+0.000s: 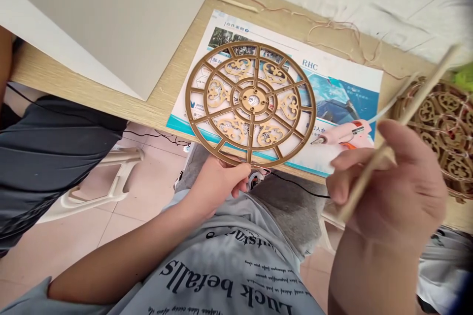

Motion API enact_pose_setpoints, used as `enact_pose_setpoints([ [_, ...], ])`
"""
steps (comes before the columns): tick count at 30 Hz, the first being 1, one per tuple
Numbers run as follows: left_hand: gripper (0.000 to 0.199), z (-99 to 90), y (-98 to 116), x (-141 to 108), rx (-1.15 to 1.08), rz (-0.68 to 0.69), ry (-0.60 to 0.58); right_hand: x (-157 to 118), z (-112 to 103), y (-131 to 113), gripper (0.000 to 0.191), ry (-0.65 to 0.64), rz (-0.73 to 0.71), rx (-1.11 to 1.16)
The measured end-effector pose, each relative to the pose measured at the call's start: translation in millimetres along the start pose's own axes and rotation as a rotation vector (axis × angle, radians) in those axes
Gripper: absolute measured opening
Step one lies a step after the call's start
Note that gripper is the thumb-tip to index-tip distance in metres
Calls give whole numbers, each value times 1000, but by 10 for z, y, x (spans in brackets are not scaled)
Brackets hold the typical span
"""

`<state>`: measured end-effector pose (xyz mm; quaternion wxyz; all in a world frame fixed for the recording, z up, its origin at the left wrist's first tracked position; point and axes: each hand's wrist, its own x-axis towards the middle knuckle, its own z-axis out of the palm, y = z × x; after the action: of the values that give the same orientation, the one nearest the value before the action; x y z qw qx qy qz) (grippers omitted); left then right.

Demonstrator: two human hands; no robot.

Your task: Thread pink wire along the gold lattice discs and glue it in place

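Observation:
A round gold openwork frame (252, 103) with scroll ornaments lies over a printed poster (347, 71), its near rim reaching past the table edge. My left hand (225, 182) is closed at that near rim, thumb on top and fingers below. Raised at the right, my right hand (399, 187) pinches a thin wooden stick (417, 103), which slants up to the right; hand and stick are somewhat blurred. Just beyond my right fingers, a pink hot glue gun (345, 134) rests on the poster, nozzle pointing left.
Several more gold openwork frames (447, 128) are piled at the right. A tall white panel (121, 15) stands at the left. Thin wire (328, 24) and another wooden stick (236, 3) lie along the back. A co-worker's dark-clothed leg (55, 157) is beside a white plastic chair (99, 187).

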<state>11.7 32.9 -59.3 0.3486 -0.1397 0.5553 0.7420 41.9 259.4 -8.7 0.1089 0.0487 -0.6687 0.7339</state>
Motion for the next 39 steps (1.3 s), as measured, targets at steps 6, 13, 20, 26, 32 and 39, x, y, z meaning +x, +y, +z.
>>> enact_pose_setpoints([
  [6,23,-2,-18,5,-13,2,-1,15,121,97,48,-164,36,137],
  [13,22,-9,-49,15,-8,37,10,-50,403,317,12,112,46,-80],
  [20,21,-18,-44,5,1,48,2,-89,421,416,23,166,-96,-101],
  [26,24,-2,-30,12,15,42,24,-139,466,471,24,125,-130,-282],
  [32,23,6,-12,14,10,24,27,-123,442,466,29,63,-111,-404],
  [39,23,18,6,1,29,11,41,-148,433,448,22,-23,-190,-495],
])
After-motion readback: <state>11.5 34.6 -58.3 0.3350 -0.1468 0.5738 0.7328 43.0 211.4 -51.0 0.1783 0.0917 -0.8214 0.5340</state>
